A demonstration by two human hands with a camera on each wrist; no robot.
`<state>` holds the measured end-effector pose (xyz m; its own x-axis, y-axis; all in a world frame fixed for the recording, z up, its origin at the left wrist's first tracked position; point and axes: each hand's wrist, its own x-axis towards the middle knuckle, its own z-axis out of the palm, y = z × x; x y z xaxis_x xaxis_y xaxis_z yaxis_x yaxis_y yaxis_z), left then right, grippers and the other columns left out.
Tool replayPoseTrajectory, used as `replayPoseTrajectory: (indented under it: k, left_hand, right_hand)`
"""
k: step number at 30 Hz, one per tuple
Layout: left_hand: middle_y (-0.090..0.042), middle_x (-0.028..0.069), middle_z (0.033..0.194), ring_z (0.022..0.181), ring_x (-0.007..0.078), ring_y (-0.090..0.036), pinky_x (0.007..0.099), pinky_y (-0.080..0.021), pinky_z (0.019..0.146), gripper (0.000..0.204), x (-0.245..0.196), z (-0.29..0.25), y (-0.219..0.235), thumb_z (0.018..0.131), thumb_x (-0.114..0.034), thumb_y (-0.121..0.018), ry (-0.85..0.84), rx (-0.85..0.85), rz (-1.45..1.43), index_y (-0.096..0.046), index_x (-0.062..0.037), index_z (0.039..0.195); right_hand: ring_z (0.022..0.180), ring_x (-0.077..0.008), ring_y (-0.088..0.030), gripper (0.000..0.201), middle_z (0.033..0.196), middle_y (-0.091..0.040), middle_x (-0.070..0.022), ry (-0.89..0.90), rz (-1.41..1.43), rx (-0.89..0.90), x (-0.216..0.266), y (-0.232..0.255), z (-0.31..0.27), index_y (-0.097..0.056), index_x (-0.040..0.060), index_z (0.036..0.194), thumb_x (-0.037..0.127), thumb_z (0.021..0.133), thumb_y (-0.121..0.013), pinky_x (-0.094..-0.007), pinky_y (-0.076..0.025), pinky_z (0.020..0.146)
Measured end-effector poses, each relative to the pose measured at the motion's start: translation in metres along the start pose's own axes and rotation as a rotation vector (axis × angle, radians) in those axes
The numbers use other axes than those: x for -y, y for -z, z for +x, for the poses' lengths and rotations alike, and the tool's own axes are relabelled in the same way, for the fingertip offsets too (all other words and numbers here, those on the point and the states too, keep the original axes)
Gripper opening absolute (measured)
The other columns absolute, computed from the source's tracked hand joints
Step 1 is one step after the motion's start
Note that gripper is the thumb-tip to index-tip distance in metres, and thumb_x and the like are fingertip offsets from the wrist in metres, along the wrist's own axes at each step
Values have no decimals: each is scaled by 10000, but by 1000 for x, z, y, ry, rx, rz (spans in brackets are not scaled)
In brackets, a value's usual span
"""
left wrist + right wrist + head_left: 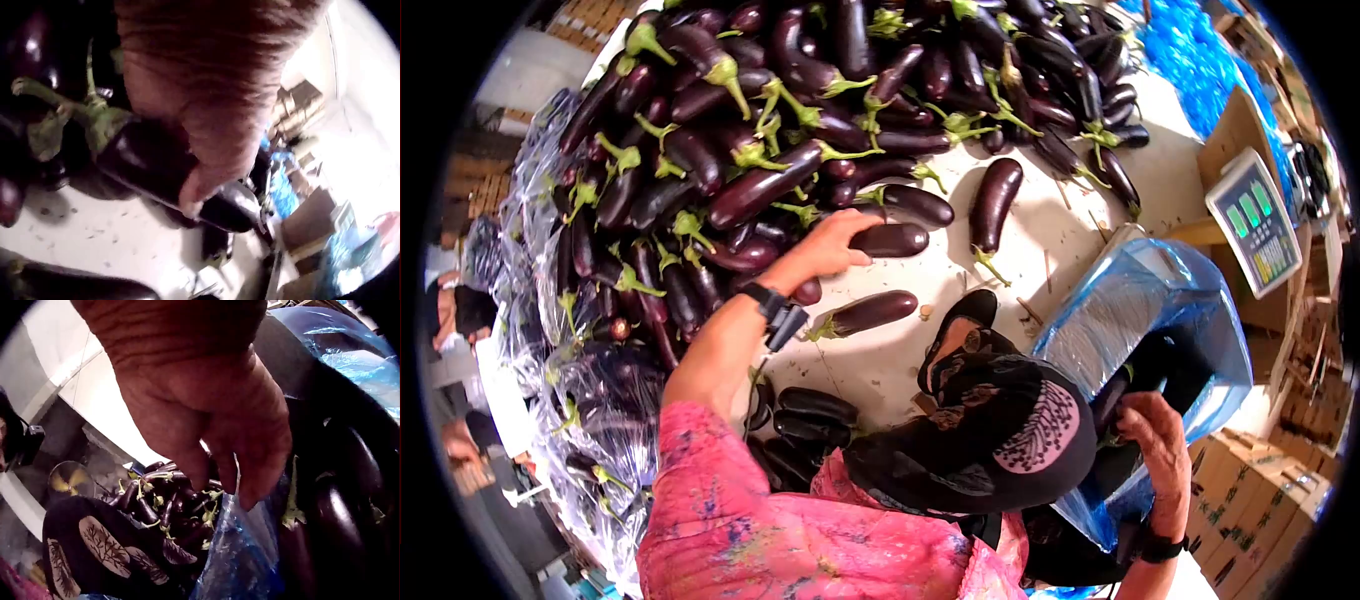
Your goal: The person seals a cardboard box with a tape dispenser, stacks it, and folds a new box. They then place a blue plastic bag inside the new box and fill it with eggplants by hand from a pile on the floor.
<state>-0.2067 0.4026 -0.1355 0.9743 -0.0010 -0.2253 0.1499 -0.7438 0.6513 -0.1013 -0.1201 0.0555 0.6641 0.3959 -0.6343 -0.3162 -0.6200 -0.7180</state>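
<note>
At the near edge of the pile, my left hand (828, 246) grips a dark purple eggplant (894, 240). The left wrist view shows the thumb (195, 187) curled along this eggplant (150, 159), with its green stem end to the left. On the other side, my right hand (1155, 432) is at a blue plastic bag (1100, 300). Its fingers (257, 478) pinch the edge of the bag (240, 550) in the right wrist view. Several eggplants (337, 519) lie inside, beside that hand. One loose eggplant (875, 313) rests below my left hand, another (997, 205) to its right.
A large heap of eggplants (800, 120) covers the far and left parts of the white table (1060, 240). A digital scale (1253, 222) stands at the right. Clear plastic wrap (540, 260) lines the left side, and blue plastic (1185, 50) lies at the far right.
</note>
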Motion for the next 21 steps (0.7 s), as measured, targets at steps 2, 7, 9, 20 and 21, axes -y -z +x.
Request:
replayPoseTrajectory:
  k: [2,7,9,20,21]
  left_hand:
    - [-548,153,1412,1276,258,-531,363,-407,1095,740,-38,8,30,773,-155,-776,88,11,-311,-485,-12,1438]
    - [-577,125,1355,1242,185,-551,341,-442,1062,659,-93,36,60,924,-241,-698,-53,-47,-918,-424,23,1462]
    - [-599,208,1307,1163,292,-632,394,-512,1012,647,-125,48,65,965,-358,-655,-102,95,-1239,-416,1,1447]
    - [-624,81,1234,1118,152,-613,329,-510,972,486,-372,132,15,1018,-285,-595,-520,273,-1023,-490,0,1398]
    - [-632,77,1231,1123,146,-613,322,-513,975,501,-384,132,16,1027,-310,-587,-593,246,-851,-491,8,1402]
  right_hand:
    - [868,-105,-587,274,950,-667,-30,52,-1,0,1,4,5,-636,-24,1142,193,975,-659,-260,-474,774]
    - [885,-104,-611,232,947,-677,-38,152,55,34,21,-8,5,-639,-27,1126,153,980,-650,-241,-487,796]
    - [915,-111,-625,239,969,-690,-56,227,16,34,28,-7,6,-641,-31,1125,156,977,-653,-254,-498,838]
    - [1077,-255,-642,731,1159,-656,-200,613,147,-415,109,15,30,-497,-101,1285,269,773,-864,-351,-519,944]
    - [1057,-247,-649,710,1137,-666,-186,615,186,-465,103,23,28,-506,-100,1269,251,768,-865,-340,-520,939]
